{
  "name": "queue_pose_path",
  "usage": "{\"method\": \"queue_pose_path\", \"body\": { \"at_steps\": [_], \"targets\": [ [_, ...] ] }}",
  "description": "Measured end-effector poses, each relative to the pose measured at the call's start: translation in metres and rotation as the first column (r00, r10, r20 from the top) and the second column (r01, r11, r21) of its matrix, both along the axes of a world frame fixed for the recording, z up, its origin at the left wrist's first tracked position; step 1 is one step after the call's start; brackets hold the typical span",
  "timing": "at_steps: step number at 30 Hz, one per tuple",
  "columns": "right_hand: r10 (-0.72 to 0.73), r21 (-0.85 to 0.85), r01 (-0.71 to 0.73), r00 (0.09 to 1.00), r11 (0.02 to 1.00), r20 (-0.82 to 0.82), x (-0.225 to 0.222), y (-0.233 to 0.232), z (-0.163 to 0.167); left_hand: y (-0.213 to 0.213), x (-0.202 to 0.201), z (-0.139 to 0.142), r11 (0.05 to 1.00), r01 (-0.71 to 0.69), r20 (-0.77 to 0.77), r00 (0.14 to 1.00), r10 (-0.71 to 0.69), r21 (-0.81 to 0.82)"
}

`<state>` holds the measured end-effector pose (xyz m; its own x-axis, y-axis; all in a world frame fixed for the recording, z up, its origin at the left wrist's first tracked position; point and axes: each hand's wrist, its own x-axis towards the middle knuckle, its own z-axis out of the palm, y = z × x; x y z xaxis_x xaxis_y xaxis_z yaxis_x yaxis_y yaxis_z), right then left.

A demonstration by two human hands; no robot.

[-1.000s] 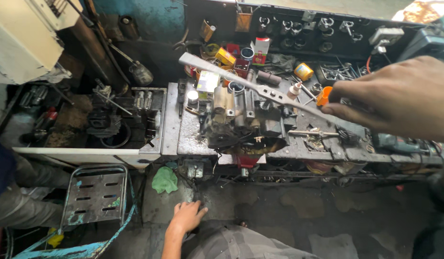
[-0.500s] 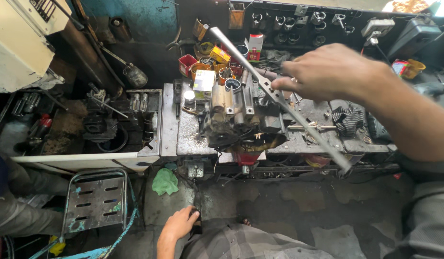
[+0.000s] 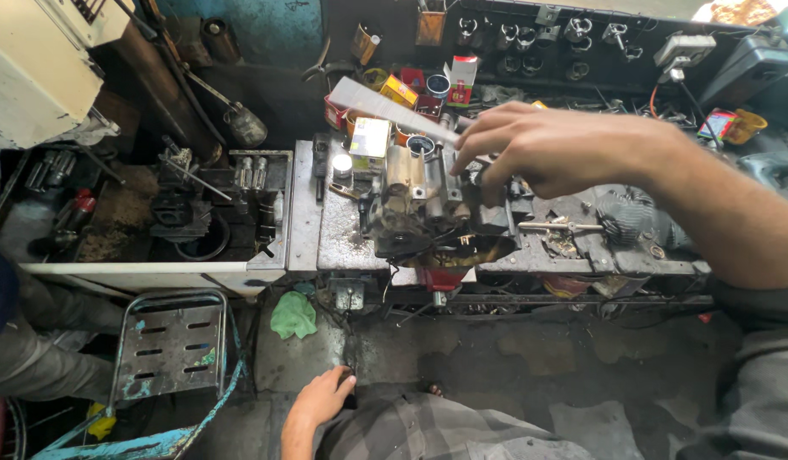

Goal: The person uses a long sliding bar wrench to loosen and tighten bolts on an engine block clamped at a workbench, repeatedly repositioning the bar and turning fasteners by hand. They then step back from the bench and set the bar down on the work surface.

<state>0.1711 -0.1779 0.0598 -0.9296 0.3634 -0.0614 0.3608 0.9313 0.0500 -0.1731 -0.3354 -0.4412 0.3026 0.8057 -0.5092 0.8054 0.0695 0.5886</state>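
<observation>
nearest to the camera, the left hand (image 3: 317, 400) rests low by the person's knee, on the checked cloth of the trousers; its fingers are loosely bent and it holds nothing. to the left of it stands a small metal stool (image 3: 168, 345) with slots in the seat, and a green rag (image 3: 293, 315) lies on the dark floor just under the edge of the desk (image 3: 313, 230).

higher up, the right hand (image 3: 552, 149) is stretched over the desk. its fingers are closed around one end of a long flat metal bar (image 3: 385, 106), and the bar points up and to the left, tilted, above the desk. just below the bar sits a greasy pump-like machine part (image 3: 415, 200), gripped on the desk near its front edge. the two hands are well apart.

to the left, a white tray (image 3: 164, 213) holds dark tools and parts. behind the machine part there are small coloured boxes (image 3: 458, 77) and cans, and at the far wall a row of sockets (image 3: 530, 34) hangs.
</observation>
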Motion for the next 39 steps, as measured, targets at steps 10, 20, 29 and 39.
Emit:
{"method": "queue_pose_path", "body": {
  "at_steps": [10, 20, 29, 39],
  "targets": [
    [-0.681, 0.328, 0.609, 0.708, 0.722, 0.185, -0.001, -0.018, 0.010, 0.021, 0.008, 0.021, 1.000, 0.016, -0.029, 0.999, -0.016, 0.010],
    [-0.851, 0.310, 0.809, 0.391, 0.499, 0.350, 0.002, -0.013, 0.006, 0.014, 0.019, 0.029, 0.999, 0.041, 0.010, 0.999, -0.041, -0.017],
    [-0.527, 0.011, 0.534, 0.829, 0.845, 0.186, 0.008, 0.003, -0.014, 0.014, 0.012, 0.019, 0.999, 0.033, 0.014, 0.999, -0.033, -0.022],
    [-0.217, -0.021, 0.218, 0.975, 0.976, 0.033, 0.021, 0.020, -0.032, 0.012, 0.016, 0.021, 1.000, -0.005, -0.015, 1.000, 0.005, -0.016]
  ]
}}
